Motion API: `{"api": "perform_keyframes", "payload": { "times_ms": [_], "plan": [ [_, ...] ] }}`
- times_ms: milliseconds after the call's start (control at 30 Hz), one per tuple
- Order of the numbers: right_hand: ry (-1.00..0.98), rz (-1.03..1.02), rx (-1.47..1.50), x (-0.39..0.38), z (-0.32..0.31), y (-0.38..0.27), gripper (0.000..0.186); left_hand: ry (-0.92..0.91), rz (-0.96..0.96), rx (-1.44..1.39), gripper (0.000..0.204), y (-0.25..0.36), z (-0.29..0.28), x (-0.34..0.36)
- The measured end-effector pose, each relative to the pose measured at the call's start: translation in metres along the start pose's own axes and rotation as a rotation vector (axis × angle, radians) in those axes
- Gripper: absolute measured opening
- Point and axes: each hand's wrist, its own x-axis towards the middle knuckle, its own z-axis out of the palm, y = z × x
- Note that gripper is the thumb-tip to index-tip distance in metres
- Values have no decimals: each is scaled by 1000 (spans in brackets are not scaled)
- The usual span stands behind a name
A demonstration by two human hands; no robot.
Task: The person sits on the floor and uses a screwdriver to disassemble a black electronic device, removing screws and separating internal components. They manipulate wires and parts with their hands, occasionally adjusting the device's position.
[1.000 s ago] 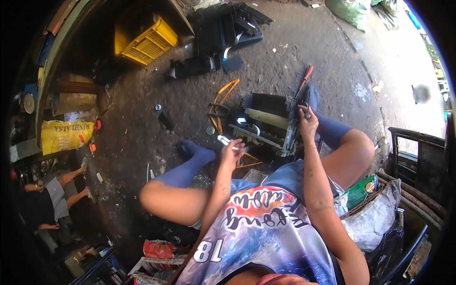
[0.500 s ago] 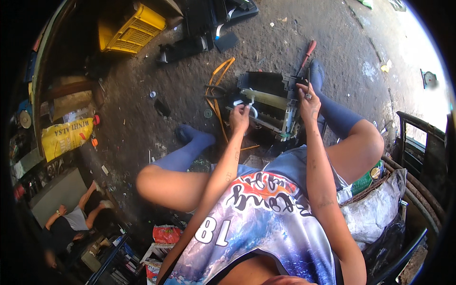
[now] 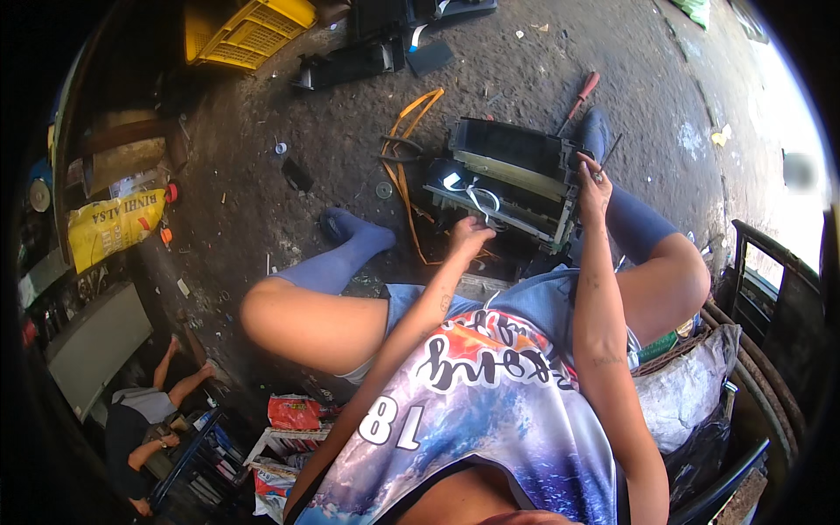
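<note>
A black printer frame (image 3: 512,138) with a pale roller across it lies on the ground between my legs, tilted down to the right. My left hand (image 3: 472,238) is closed at its near edge, where a looped white ribbon cable (image 3: 484,194) comes down to the fingertips; what exactly they pinch is partly hidden. At the frame's right end, my right hand (image 3: 595,188) has its fingers against the side. A thin dark rod, like a screwdriver shaft (image 3: 616,147), sticks up out of that hand, its handle hidden in the palm.
A red-handled screwdriver (image 3: 581,98) lies beyond the frame, by my right foot. Pliers (image 3: 402,150) and an orange strap (image 3: 399,175) lie to the left. Farther off are black plastic parts (image 3: 350,66) and a yellow crate (image 3: 249,39). Another person (image 3: 144,420) sits at lower left.
The printer frame has turned and shifted right. My left hand has slid right and nearer along its edge, and the rod in my right hand now leans right. The view has shifted slightly.
</note>
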Motion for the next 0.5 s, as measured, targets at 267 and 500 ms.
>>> {"api": "perform_keyframes", "payload": {
  "times_ms": [267, 500],
  "plan": [
    [40, -75, -65, 3, -2, 9, 22, 189, -450, -792, 14, 29, 30, -15],
    [129, -8, -53, -6, 7, 14, 21, 203, -303, -502, 18, 39, 17, -14]
  ]
}}
